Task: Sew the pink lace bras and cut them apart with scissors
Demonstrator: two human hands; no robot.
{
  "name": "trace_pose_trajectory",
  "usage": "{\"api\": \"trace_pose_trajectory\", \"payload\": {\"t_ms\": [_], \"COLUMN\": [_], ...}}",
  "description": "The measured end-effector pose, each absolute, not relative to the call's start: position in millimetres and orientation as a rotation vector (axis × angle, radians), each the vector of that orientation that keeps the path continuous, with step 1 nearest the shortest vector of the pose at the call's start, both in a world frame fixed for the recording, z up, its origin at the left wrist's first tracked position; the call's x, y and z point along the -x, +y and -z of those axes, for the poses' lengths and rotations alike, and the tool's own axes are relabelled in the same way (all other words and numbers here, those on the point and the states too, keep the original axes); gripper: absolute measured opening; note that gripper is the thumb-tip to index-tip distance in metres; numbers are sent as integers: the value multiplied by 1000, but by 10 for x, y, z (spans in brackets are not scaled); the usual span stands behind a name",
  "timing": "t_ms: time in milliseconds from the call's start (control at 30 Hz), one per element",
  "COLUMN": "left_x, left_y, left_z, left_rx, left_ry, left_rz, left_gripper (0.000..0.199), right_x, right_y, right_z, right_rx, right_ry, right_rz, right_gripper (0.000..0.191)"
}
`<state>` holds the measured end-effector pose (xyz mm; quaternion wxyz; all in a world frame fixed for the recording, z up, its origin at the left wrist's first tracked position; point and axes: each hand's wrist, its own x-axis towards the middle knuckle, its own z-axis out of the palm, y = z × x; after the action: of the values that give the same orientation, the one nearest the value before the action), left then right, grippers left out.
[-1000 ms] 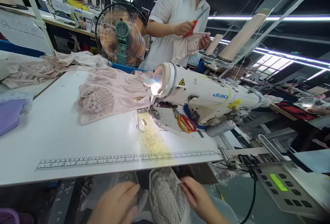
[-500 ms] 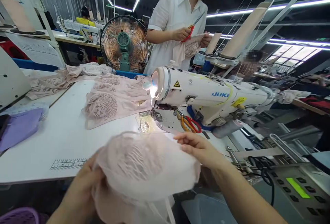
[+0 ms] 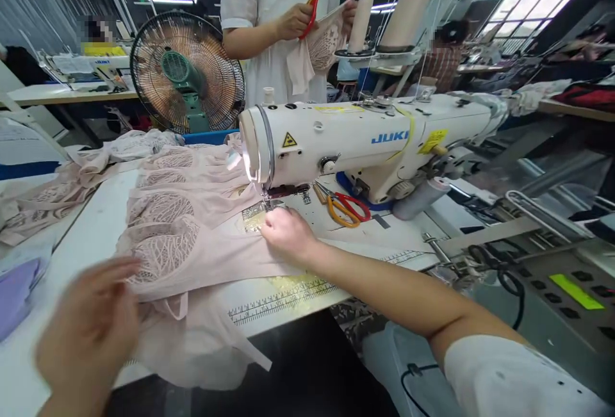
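Note:
A pale pink lace bra (image 3: pixel 211 257) lies across the table's front, its nearest lace cup to the left. My right hand (image 3: pixel 291 234) is closed on the band's far end, just below the needle of the sewing machine (image 3: pixel 336 138). The fingertips are partly hidden. Somewhat blurred, my left hand (image 3: pixel 91 324) is beside the lace cup with fingers stretched toward it; whether it touches is unclear. A strap and sheer fabric hang over the table's front edge. Behind, several similar lace pieces (image 3: pixel 166 205) lie in overlapping rows.
Orange-handled and red-handled scissors (image 3: pixel 343 207) lie under the machine arm. A grey thread cone (image 3: pixel 423 198) lies to their right. Purple fabric (image 3: pixel 16 295) is at far left. A fan (image 3: pixel 187 71) and a person holding scissors (image 3: pixel 314 7) and lace fabric are behind. A control box (image 3: pixel 567 289) sits right.
The bra, held up in both hands before, is now laid on the table. My right hand has moved forward to the needle; my left hand has moved left and come off the fabric it gripped.

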<state>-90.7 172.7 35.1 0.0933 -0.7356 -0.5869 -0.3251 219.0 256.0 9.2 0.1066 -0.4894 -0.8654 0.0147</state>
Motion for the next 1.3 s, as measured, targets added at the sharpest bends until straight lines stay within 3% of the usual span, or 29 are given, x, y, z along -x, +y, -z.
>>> {"api": "trace_pose_trajectory", "payload": {"t_ms": [67,167,333,567,833,1300], "left_x": [313,-397,-596,-525,-723,-732], "left_y": [1800,2058,2410,2614,2700,2889], "left_z": [-354,-244,21,-26,-153,-112], "left_rx": [2611,2900,2913,2795,2664,2608], "left_ry": [-1415,-1217,-1069,-1109,-1193,-1160], "left_rz": [867,551,179,136,71,155], "left_gripper": [30,41,46,49,37,39], "right_x": [-2234,-2350,-2625,-2796,-2759,-2668], "right_y": [2507,2397,2185,2059,2003,1943], "right_z": [-82,-64,-6,94,-7,-50], "right_rx": [1448,1396,1178,962,1048,1188], "right_ry": [-2606,-2691,-2720,-2540,-2584,-2663], "right_rz": [-10,26,54,70,-29,-124], "right_gripper": [18,15,21,24,22,31]}}
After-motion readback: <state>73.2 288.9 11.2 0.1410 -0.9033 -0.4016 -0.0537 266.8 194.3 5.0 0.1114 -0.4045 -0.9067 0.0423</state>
